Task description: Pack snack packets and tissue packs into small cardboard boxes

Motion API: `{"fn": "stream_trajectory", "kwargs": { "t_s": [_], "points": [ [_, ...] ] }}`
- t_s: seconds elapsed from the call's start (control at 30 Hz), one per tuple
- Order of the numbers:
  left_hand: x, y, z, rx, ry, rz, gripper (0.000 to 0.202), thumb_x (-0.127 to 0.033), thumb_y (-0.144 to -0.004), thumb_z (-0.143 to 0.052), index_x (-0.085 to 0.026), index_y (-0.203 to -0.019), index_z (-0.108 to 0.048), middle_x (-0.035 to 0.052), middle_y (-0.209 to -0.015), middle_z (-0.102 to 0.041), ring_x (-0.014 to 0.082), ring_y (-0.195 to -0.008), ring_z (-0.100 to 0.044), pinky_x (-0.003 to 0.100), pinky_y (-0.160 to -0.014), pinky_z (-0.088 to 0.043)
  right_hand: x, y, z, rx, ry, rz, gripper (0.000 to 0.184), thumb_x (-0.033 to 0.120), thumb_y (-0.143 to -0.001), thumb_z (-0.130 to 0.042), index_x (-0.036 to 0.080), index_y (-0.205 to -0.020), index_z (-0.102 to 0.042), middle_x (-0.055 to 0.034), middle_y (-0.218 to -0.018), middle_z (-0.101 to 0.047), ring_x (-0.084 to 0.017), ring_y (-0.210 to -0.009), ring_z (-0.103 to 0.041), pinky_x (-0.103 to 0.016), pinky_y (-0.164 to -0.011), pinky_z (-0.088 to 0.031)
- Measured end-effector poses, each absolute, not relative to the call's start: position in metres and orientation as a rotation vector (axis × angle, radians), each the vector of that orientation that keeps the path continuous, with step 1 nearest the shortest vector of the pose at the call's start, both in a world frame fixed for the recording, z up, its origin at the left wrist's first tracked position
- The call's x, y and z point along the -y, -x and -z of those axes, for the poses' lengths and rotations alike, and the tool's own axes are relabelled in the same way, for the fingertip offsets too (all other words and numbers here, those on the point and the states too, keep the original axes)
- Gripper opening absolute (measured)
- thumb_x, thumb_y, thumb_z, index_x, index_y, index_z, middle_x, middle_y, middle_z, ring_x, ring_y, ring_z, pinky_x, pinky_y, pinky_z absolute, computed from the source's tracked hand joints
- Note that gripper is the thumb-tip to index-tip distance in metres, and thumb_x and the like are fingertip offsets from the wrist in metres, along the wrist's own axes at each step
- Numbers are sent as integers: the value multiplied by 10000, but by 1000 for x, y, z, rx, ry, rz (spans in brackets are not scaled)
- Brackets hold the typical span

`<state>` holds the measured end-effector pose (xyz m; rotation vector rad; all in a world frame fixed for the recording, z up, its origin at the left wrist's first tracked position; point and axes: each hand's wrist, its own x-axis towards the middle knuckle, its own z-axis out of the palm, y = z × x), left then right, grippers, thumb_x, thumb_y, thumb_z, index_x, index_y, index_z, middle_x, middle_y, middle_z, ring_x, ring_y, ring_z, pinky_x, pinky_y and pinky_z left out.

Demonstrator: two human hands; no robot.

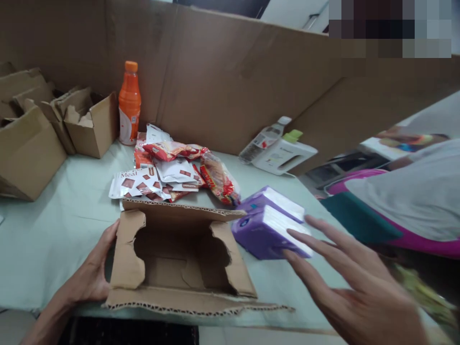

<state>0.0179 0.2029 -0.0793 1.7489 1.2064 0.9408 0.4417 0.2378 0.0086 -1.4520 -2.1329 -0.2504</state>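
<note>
An opened cardboard box [183,292] stands at the near edge of the table, its flaps folded out and its inside bare. My left hand [95,273] grips the box's left side, with part of the fingers hidden by the wall. To the right of the box lie two purple-and-white tissue packs [257,237], side by side. My right hand [354,282] reaches over from the right with fingers spread. Its fingertips are at the nearer pack; whether they touch it I cannot tell. Nothing is held in that hand.
Behind the box lies a pile of snack packets [176,170]. An orange drink bottle [130,108], a clear bottle [264,141] and a white jug with a green cap [285,155] stand along the cardboard wall [215,81]. More boxes [28,148] are at left. A seated person [406,191] is at right.
</note>
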Motion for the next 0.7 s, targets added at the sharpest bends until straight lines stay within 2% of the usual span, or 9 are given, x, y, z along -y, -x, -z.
{"fn": "stream_trajectory", "kwargs": {
  "t_s": [0.07,0.13,0.2,0.27,0.37,0.5,0.57,0.63,0.7],
  "points": [
    [-205,-19,77,-1188,-1767,-949,1012,-646,-872,-692,-375,-1679,-143,78,-1718,-290,487,-1524,-344,664,-1243,-332,-232,-412,-41,2240,1177,5,380,145,-985,-595,333,-1314,-627,-60,-1355,-691,-247,-1199,-696,-381,-986,-603],
    [-206,-19,76,-1187,-1764,-957,1007,-668,-876,-674,-376,-1680,-143,83,-1712,-307,492,-1521,-352,680,-1234,-340,-238,-377,-67,2445,889,-252,328,148,-1001,-578,304,-1277,-663,-42,-1269,-748,-199,-1181,-709,-309,-983,-591],
    [-205,-17,76,-1224,-1756,-960,995,-671,-882,-664,-387,-1680,-142,79,-1709,-321,485,-1520,-365,674,-1230,-356,-252,-347,-83,2697,712,-486,281,171,-1008,-584,259,-1245,-706,-47,-1223,-771,-192,-1137,-728,-293,-960,-591],
    [-200,-13,75,-1284,-1778,-963,979,-640,-883,-683,-410,-1675,-155,70,-1706,-337,472,-1515,-389,657,-1220,-390,-265,-328,-89,2965,659,-642,233,181,-986,-625,224,-1181,-744,-39,-1116,-794,-199,-1008,-758,-301,-874,-611],
    [-186,2,68,-1362,-1846,-980,1065,-630,-811,-772,-425,-1668,-173,78,-1704,-344,475,-1507,-405,655,-1195,-429,-265,-326,-86,3121,772,-483,184,198,-947,-660,221,-1103,-755,-44,-1039,-795,-225,-899,-760,-341,-771,-620],
    [-165,26,69,-1417,-1822,-963,998,-681,-867,-680,-419,-1673,-151,81,-1711,-335,470,-1530,-364,662,-1170,-442,-245,-349,-60,2846,838,3,277,224,-959,-600,224,-1212,-712,-114,-1304,-738,-317,-1136,-721,-474,-882,-622],
    [-160,34,75,-1382,-1815,-943,986,-683,-895,-636,-395,-1682,-118,93,-1702,-358,473,-1524,-371,622,-1121,-513,-235,-356,-37,2700,871,59,320,205,-988,-536,224,-1268,-689,-123,-1439,-660,-320,-1291,-648,-495,-945,-610],
    [-160,38,81,-1382,-1830,-918,1033,-642,-888,-667,-378,-1688,-69,115,-1691,-380,473,-1481,-441,572,-1059,-582,-225,-357,-12,2539,937,32,351,185,-1021,-472,222,-1313,-665,-121,-1533,-581,-283,-1402,-564,-472,-1005,-593],
    [-161,39,80,-1456,-1872,-877,1030,-548,-906,-684,-393,-1685,-27,118,-1699,-364,458,-1458,-484,569,-1069,-574,-216,-353,10,2385,985,0,368,181,-1044,-435,214,-1350,-636,-119,-1580,-531,-251,-1467,-493,-459,-1074,-556]
  ]
}}
